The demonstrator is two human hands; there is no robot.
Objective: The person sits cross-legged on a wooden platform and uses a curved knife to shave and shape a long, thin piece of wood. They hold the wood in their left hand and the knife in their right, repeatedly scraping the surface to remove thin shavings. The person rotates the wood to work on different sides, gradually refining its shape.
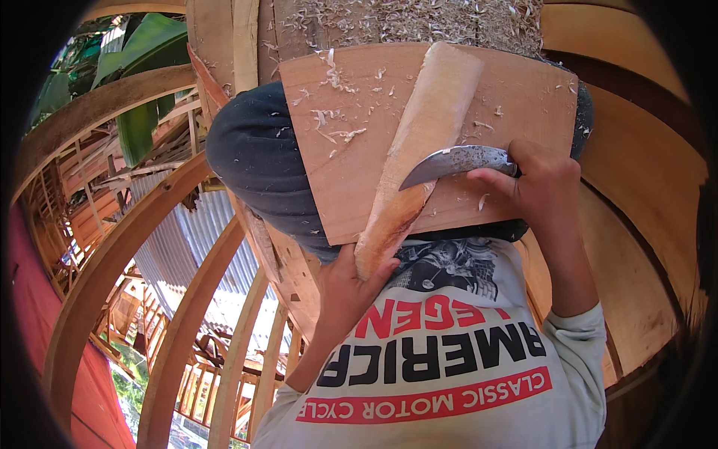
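Note:
A long pale piece of wood (428,112) lies slantwise over a flat wooden board (336,172) resting on my lap. Its near end, darker and browner on one side, sits in my left hand (350,275), with the fingers wrapped round it close to my shirt. My right hand (544,179) grips a curved knife (460,161); the handle is hidden inside the fist. The spotted grey blade points left and crosses the wood's lower half, its tip over the wood. Whether the edge touches the surface I cannot tell.
Curled wood shavings (329,71) are strewn on the board, and many more (419,22) cover the planks beyond it. Curved wooden slats (120,277) with gaps run along the left, above a corrugated metal sheet (213,232). Wooden panels (628,209) stand at the right.

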